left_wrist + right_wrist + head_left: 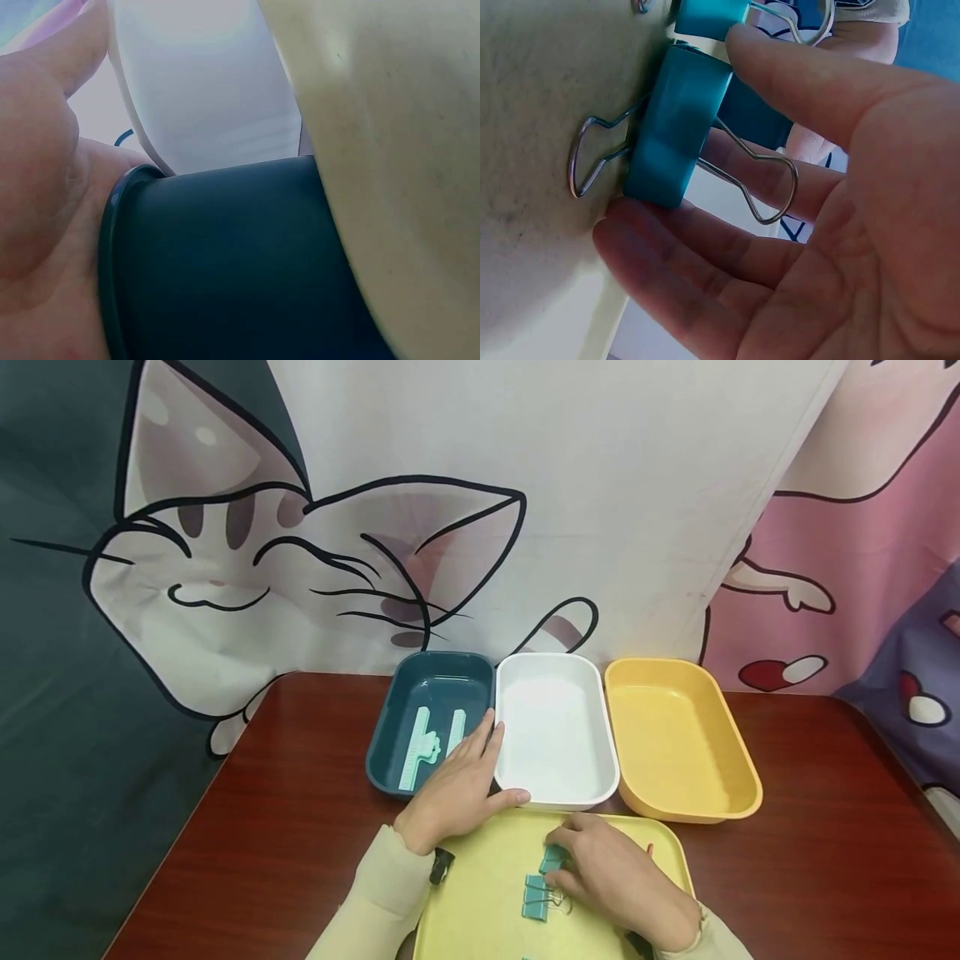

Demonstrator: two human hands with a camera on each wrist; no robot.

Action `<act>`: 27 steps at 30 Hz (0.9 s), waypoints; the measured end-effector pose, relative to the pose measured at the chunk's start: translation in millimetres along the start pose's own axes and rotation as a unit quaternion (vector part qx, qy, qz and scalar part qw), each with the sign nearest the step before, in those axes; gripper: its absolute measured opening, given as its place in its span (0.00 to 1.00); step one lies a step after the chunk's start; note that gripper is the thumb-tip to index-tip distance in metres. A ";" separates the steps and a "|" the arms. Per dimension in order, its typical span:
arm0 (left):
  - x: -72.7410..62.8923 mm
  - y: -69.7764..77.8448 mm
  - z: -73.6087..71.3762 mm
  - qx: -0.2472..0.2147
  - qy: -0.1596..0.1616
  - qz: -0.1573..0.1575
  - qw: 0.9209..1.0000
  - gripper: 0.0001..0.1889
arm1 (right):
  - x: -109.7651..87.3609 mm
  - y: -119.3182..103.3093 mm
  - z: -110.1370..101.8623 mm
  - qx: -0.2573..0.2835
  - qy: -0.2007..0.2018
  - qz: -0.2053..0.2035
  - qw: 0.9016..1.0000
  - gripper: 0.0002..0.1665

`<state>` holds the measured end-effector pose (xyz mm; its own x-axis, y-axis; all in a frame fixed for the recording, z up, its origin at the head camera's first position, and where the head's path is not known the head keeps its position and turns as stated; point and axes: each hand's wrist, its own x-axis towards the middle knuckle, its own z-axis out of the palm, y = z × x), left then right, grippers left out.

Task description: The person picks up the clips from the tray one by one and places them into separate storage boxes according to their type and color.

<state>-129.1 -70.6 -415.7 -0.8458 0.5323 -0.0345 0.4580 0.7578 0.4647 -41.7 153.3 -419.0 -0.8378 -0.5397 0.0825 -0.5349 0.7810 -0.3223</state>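
Handling teal clips on the tray, one per side of right thumb

Right hand [618,878]: fingers and thumb curved round the far clip [553,858], fingertips at its far end, thumb at its near end. How firm the pinch is, cannot tell. Clip sits on the yellow tray [472,910], toward its far side. Right wrist view: wire handles out both sides, one toward the tray, one toward the palm. Thumb tip sits about at the gap to the near clip [535,897], which lies just beside, also on the tray, wire handles pointing right. Small red item [650,850] shows just past the right hand, mostly hidden.

Left hand [461,785]: fingers extended, thumb spread away, nothing gripped. Lies over the right side of the blue bin [380,727]; thumb reaches the near left corner of the white bin [555,727]. Left wrist view: palm against the blue bin's rim.

Bins in a row beyond the tray on the brown worktop [262,860]: blue left, white middle, yellow bin [678,735] right. Two mint clips in blue: one in full view [417,752], other partly behind left hand. Cat-print cloth [225,568] behind.
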 end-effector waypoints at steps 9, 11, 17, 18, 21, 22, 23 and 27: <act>0.6 -0.2 0.1 0.001 0.000 -0.001 1.000 0.53 | 1.2 0.6 2.6 -0.010 0.014 -0.012 1.000 0.18; 0.4 0.0 0.2 0.001 0.000 -0.002 1.000 0.53 | 1.1 0.6 3.0 -0.012 0.015 -0.013 1.000 0.19; -0.6 -0.5 0.6 -0.003 0.003 -0.006 1.000 0.53 | 1.8 -1.0 4.2 -0.026 0.016 -0.007 0.999 0.19; -0.9 -0.6 0.8 -0.004 0.003 -0.006 1.000 0.53 | 1.9 -1.6 4.3 -0.028 0.015 -0.006 0.999 0.19; -1.6 -0.6 1.2 -0.008 0.002 -0.004 1.000 0.54 | 1.4 -3.0 3.8 -0.031 0.013 0.000 0.999 0.20; -1.8 -0.6 1.2 -0.010 0.002 -0.003 1.000 0.54 | 1.2 -3.3 3.7 -0.030 0.013 0.001 0.999 0.19; -2.0 -0.5 1.1 -0.012 0.002 -0.002 1.000 0.54 | 1.1 -3.6 3.4 -0.030 0.014 0.001 0.999 0.19; -1.5 -0.9 0.9 -0.014 0.005 0.001 1.000 0.55 | 0.4 -3.4 2.3 -0.026 0.021 -0.003 0.999 0.19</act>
<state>-128.0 -71.8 -416.9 -0.8470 0.5309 -0.0251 0.4525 0.7451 0.4899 -40.0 149.7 -420.1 -0.8375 -0.5323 0.1233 -0.5444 0.7931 -0.2731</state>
